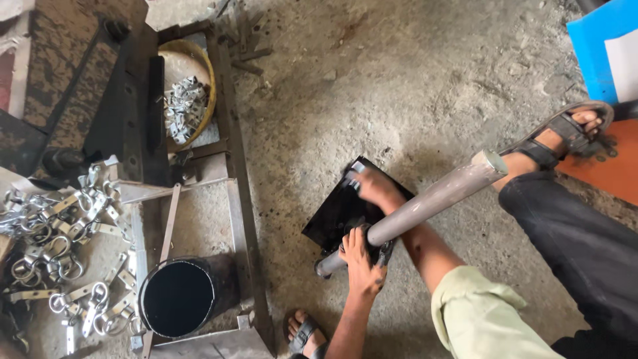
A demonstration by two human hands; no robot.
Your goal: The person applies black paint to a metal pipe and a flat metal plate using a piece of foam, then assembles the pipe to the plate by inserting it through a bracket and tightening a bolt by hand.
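The left hand (360,258) has its grip closed around the lower part of a grey metal pipe (432,199), fingers wrapped over it just above the pipe's bottom end, which rests on the concrete floor (372,80). The right hand (373,184) lies further up, its grip narrow, fingers pressed flat on a dark, glossy black plate (335,216) near that plate's upper corner; something small and pale sits under the fingertips, too small to tell what it is. The pipe slants up and to the right across the right forearm, its cut upper end near a sandalled foot (565,136). The black plate lies tilted on the floor, directly under both hands and partly beneath the pipe. The right arm wears a pale green sleeve (478,319), and a dark trouser leg (578,239) runs beside it. A second sandalled foot (306,332) shows at the bottom edge, just left of the left forearm.

To the left, well apart from the hands, stands a dark metal frame machine (232,166) on the floor. Inside it a black round container (178,296) sits low, and a yellow-rimmed basin (203,66) holds small silvery metal pieces higher up. A heap of shiny metal clasps with rings (60,246) is spread on the far left. A blue panel (598,46) and an orange surface (611,173) lie at the right edge
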